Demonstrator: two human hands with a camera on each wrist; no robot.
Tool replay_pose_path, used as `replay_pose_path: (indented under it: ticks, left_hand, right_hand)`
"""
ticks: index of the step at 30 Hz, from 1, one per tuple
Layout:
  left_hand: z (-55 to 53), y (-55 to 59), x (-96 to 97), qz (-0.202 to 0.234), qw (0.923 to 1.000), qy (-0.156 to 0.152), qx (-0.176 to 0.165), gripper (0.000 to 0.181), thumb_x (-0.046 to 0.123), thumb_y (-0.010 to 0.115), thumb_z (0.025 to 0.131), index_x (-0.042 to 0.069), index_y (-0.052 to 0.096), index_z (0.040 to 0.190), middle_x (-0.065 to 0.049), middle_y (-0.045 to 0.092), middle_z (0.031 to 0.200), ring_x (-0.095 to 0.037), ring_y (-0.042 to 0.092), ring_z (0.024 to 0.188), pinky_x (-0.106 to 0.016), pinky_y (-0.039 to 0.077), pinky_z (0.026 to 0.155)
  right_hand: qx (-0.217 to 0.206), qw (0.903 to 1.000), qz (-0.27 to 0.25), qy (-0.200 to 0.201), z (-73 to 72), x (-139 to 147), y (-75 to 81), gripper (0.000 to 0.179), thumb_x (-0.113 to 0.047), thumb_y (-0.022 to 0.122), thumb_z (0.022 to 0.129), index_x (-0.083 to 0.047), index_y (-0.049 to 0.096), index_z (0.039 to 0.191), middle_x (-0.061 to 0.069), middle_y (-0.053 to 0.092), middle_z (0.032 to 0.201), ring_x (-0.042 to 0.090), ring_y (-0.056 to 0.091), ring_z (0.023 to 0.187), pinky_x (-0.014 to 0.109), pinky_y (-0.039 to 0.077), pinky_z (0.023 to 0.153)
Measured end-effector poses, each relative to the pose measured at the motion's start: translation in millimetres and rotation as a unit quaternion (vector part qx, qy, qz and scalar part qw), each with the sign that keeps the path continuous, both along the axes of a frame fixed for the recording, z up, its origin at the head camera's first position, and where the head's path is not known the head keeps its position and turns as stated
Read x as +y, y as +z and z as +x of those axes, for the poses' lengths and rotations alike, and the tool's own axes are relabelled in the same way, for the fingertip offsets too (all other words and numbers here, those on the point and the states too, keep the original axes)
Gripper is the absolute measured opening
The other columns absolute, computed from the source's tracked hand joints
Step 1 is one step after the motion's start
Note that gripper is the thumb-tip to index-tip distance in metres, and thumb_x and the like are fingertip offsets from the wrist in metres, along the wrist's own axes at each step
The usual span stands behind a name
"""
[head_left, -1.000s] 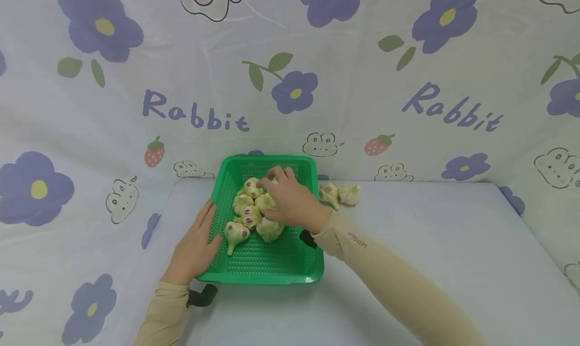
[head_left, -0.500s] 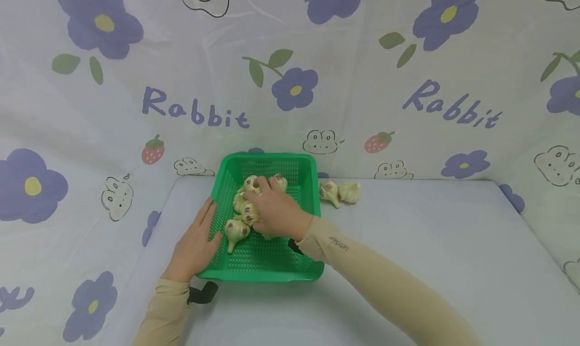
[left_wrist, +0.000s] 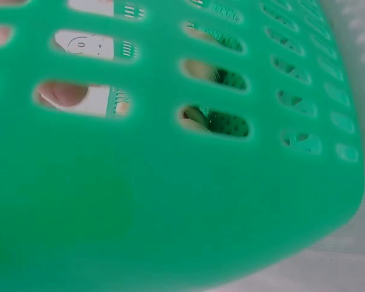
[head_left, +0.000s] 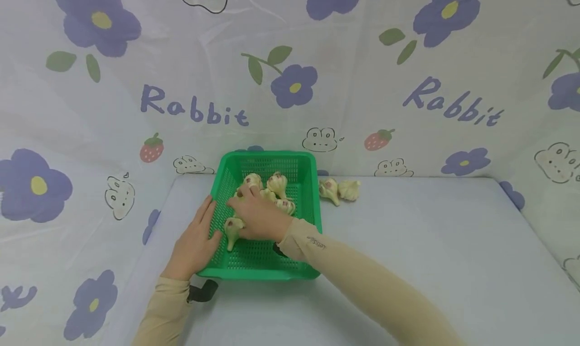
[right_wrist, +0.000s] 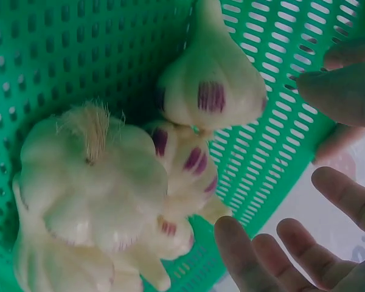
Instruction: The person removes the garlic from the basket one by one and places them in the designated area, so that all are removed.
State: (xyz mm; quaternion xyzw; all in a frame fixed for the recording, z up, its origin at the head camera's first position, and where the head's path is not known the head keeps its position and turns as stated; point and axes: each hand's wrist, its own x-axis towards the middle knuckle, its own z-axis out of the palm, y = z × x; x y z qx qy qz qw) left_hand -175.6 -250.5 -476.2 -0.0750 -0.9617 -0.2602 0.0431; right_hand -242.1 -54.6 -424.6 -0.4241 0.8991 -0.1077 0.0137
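Observation:
A green perforated plastic basket (head_left: 258, 274) holds several garlic bulbs with purple marks. My left hand (head_left: 192, 248) rests on its left rim, fingers straight along the outer side and thumb inward. My right hand (head_left: 263, 217) reaches into the basket among the bulbs. Its fingers (right_wrist: 234, 243) are bent and spread in the right wrist view, holding no bulb. A garlic bulb (head_left: 233, 228) lies by its thumb, stem toward me. Farther back is another garlic bulb (head_left: 277, 182). The right hand hides some bulbs. In the left wrist view, the basket wall (left_wrist: 140, 194) fills most of the picture.
Two garlic bulbs lie outside the basket at the back right: one bulb (head_left: 329, 190) by the basket wall and a paler bulb (head_left: 349, 190) beside it. A white table (head_left: 408, 235) carries everything. Behind it hangs a printed cloth (head_left: 353, 84) with flowers and rabbits.
My right hand has moved left and slightly nearer across the bulbs, from the back right of the basket. Bulbs at the right are uncovered. The left hand stays on the rim.

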Motion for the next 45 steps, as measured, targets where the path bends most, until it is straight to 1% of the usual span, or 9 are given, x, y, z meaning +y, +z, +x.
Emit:
replay_pose_path:
  ticks: [3, 10, 15, 17, 20, 24, 36, 39, 45]
  left_hand:
    - [0.5, 0.5, 0.3, 0.0, 1.0, -0.001, -0.001, 0.071, 0.014, 0.052, 0.102, 0.002, 0.022, 0.165, -0.013, 0.015, 0.175, -0.043, 0.038, 0.151, -0.063, 0.042, 0.112]
    - [-0.4, -0.3, -0.5, 0.0, 1.0, 0.0, -0.006, 0.071, 0.014, 0.051, 0.103, 0.003, 0.021, 0.166, -0.012, 0.014, 0.175, -0.043, 0.036, 0.152, -0.064, 0.04, 0.114]
    - [-1.0, -1.2, -0.2, 0.002, 0.9999, 0.0, -0.013, 0.071, 0.014, 0.05, 0.103, 0.003, 0.02, 0.166, -0.012, 0.013, 0.176, -0.042, 0.033, 0.154, -0.063, 0.038, 0.117]
    - [-1.2, -2.1, -0.3, 0.001, 0.9999, 0.0, -0.014, 0.071, 0.014, 0.05, 0.103, 0.002, 0.02, 0.166, -0.012, 0.013, 0.176, -0.042, 0.033, 0.154, -0.063, 0.037, 0.117]
    - [-1.4, -2.7, -0.4, 0.001, 0.9999, 0.0, -0.013, 0.071, 0.014, 0.049, 0.103, 0.002, 0.02, 0.166, -0.012, 0.013, 0.176, -0.042, 0.033, 0.154, -0.063, 0.037, 0.117]
    - [-1.7, -2.8, -0.9, 0.001, 1.0, 0.001, -0.01, 0.071, 0.014, 0.05, 0.103, 0.003, 0.021, 0.166, -0.012, 0.013, 0.176, -0.042, 0.034, 0.153, -0.063, 0.038, 0.116]
    - [0.0, 0.9, -0.3, 0.001, 0.9999, 0.005, -0.014, 0.07, 0.014, 0.048, 0.103, 0.003, 0.02, 0.166, -0.012, 0.014, 0.176, -0.042, 0.035, 0.152, -0.064, 0.04, 0.115]
    - [0.0, 0.6, -0.9, 0.001, 0.9999, 0.005, -0.014, 0.07, 0.014, 0.047, 0.102, 0.003, 0.02, 0.166, -0.011, 0.013, 0.176, -0.043, 0.035, 0.152, -0.064, 0.039, 0.115]
    - [0.1, 0.8, -0.7, 0.003, 0.9999, 0.004, -0.014, 0.07, 0.015, 0.046, 0.102, 0.004, 0.02, 0.166, -0.011, 0.013, 0.176, -0.043, 0.035, 0.153, -0.064, 0.039, 0.115]
  right_hand:
    - [-0.007, 0.9999, 0.012, -0.001, -2.5, -6.4, -5.9, 0.053, -0.028, 0.074, 0.096, -0.014, 0.059, 0.145, 0.016, 0.049, 0.144, 0.029, 0.047, 0.132, 0.031, 0.058, 0.087]
    - [-0.031, 0.9992, 0.023, -0.007, -3.8, -15.9, -15.3, 0.049, -0.021, 0.071, 0.095, -0.014, 0.06, 0.142, 0.016, 0.048, 0.142, 0.029, 0.047, 0.126, 0.031, 0.055, 0.083]
    - [-0.007, 0.9985, 0.053, -0.01, -2.1, -19.5, -24.1, 0.047, -0.024, 0.066, 0.099, -0.017, 0.059, 0.144, 0.014, 0.048, 0.141, 0.029, 0.047, 0.128, 0.029, 0.057, 0.077]
    - [0.006, 0.9981, 0.061, -0.005, -1.3, -20.6, -27.1, 0.046, -0.025, 0.067, 0.099, -0.017, 0.059, 0.143, 0.014, 0.05, 0.141, 0.028, 0.049, 0.129, 0.03, 0.058, 0.078]
    - [0.016, 0.9976, 0.067, 0.009, -0.5, -23.0, -32.0, 0.049, -0.03, 0.073, 0.096, -0.016, 0.06, 0.141, 0.013, 0.052, 0.141, 0.027, 0.051, 0.129, 0.031, 0.058, 0.086]
    - [0.009, 0.9974, 0.068, 0.022, -0.3, -26.5, -38.1, 0.055, -0.035, 0.08, 0.092, -0.015, 0.062, 0.14, 0.012, 0.053, 0.141, 0.025, 0.052, 0.126, 0.032, 0.056, 0.094]
    - [-0.002, 0.9956, 0.089, 0.03, 1.9, -30.1, -40.7, 0.056, -0.035, 0.079, 0.092, -0.018, 0.061, 0.142, 0.008, 0.056, 0.135, 0.021, 0.051, 0.112, 0.027, 0.054, 0.079]
    - [-0.006, 0.9951, 0.095, 0.029, 2.7, -30.2, -42.1, 0.057, -0.033, 0.079, 0.092, -0.019, 0.06, 0.144, 0.009, 0.056, 0.136, 0.021, 0.052, 0.113, 0.027, 0.056, 0.077]
    - [-0.006, 0.9929, 0.115, 0.03, 3.4, -30.2, -48.2, 0.059, -0.029, 0.079, 0.092, -0.02, 0.059, 0.147, 0.009, 0.057, 0.135, 0.022, 0.054, 0.122, 0.031, 0.059, 0.079]
